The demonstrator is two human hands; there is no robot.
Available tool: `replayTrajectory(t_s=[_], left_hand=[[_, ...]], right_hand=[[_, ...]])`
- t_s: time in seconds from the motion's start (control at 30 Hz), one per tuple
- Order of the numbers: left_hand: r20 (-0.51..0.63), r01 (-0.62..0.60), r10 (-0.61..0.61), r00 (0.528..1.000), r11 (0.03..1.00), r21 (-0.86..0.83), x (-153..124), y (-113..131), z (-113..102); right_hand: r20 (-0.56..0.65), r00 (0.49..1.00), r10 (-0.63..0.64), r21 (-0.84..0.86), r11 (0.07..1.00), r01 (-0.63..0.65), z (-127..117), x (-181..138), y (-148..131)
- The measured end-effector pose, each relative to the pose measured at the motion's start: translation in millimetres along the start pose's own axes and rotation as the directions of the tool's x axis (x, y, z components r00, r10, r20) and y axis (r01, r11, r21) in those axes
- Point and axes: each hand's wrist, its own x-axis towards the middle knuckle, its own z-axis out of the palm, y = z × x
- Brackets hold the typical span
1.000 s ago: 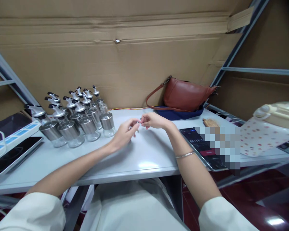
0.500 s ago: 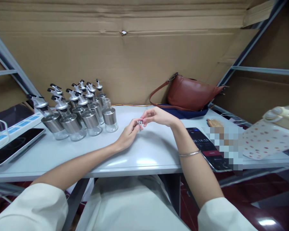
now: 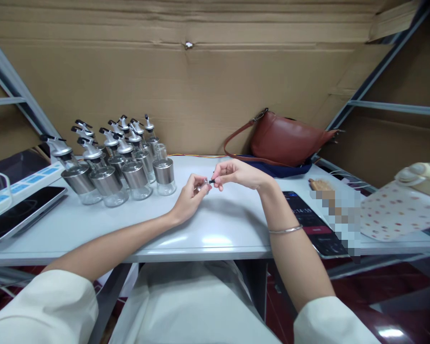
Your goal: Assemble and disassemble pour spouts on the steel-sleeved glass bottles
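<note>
Above the middle of the table, my left hand [image 3: 190,198] is closed on a small silver spout piece [image 3: 205,183], mostly covered by the fingers. My right hand [image 3: 236,174] pinches a small black part [image 3: 211,181] between thumb and fingertips, right up against the silver piece. I cannot tell whether the two parts are joined. To the left stands a glass bottle [image 3: 164,171] with a steel sleeve and no spout on top. Behind and beside it are several similar bottles [image 3: 135,177] fitted with silver pourer spouts and black levers.
A white power strip [image 3: 32,184] and a tablet [image 3: 25,212] lie at the left. Along the back right sits a brown leather bag [image 3: 290,138] on dark blue cloth. A phone [image 3: 315,229], a wooden brush [image 3: 322,186] and a dotted pouch [image 3: 397,210] are at right.
My right hand has shifted slightly right and the black part now shows clearly between my hands. The left hand has turned a little, and the camera view has moved slightly.
</note>
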Motion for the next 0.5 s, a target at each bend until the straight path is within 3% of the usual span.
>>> replayTrajectory(t_s=[0.3, 0.5], left_hand=[[-0.054, -0.048, 0.062, 0.997, 0.974, 0.222, -3.4, 0.6, -3.0], [-0.018, -0.119, 0.132, 0.991, 0.936, 0.332, -7.2, 7.0, -4.2]], right_hand=[[0.023, 0.999, 0.022, -0.021, 1.000, -0.022, 4.6, 0.6, -2.4], [0.050, 0.999, -0.013, -0.007, 1.000, 0.014, 7.4, 1.8, -2.1]])
